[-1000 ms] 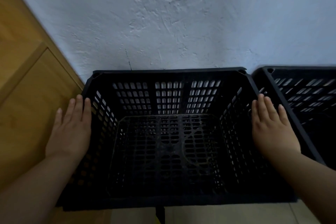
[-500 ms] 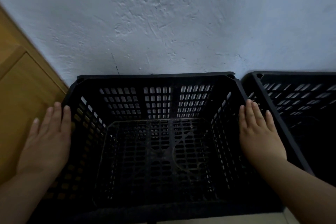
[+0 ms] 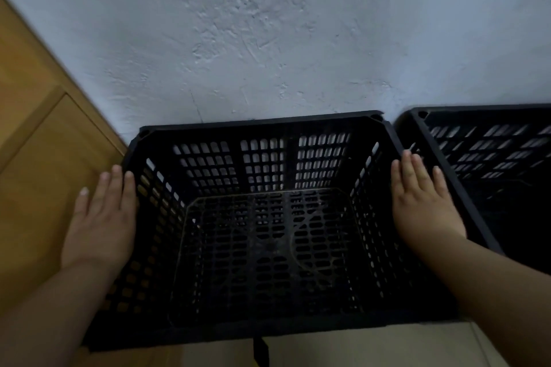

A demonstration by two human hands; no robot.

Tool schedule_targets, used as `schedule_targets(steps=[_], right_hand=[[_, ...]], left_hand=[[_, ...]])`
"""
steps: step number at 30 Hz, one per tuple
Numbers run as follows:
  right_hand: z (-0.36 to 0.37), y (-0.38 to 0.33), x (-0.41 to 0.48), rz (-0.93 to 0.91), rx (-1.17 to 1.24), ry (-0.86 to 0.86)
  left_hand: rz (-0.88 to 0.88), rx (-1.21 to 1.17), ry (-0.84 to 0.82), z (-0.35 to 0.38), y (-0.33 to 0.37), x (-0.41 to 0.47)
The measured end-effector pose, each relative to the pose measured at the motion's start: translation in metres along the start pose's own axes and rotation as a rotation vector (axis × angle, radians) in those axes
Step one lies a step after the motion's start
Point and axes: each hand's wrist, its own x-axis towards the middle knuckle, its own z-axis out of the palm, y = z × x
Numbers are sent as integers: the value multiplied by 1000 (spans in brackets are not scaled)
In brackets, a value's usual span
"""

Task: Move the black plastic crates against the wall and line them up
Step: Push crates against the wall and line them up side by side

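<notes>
Crate [image 3: 262, 128] unmoved at the wall [image 3: 268, 39], both hands still flanking it.
Left hand [image 3: 101, 217] and right hand [image 3: 423, 205] lie flat on its sides, fingers straight, gripping nothing.

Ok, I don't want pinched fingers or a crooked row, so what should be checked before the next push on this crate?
1. Left hand flat on the black crate's left wall: ok.
2. Right hand flat on its right rim: ok.
3. Crate's far rim against the wall: ok, no gap shows.
4. Far rim level with the neighbouring crate's: ok, roughly.
5. Right fingers clear of the slit between crates: cannot tell.
6. Crate empty: ok.
</notes>
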Motion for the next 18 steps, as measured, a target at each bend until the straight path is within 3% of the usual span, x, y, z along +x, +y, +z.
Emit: schedule_targets(steps=[4, 7, 13, 17, 18], right_hand=[[-22, 8, -3, 43, 200, -45], [-41, 40, -9, 96, 329, 57], [-39, 173, -14, 214, 335, 167], [-14, 278, -10, 262, 256, 86], [-6, 304, -6, 271, 225, 60]], left_hand=[[17, -3, -91, -36, 19, -4], [32, -82, -48, -85, 54, -1], [188, -328, 113, -193, 192, -1], [311, -386, 214, -243, 303, -1], [315, -396, 175, -254, 330, -2]])
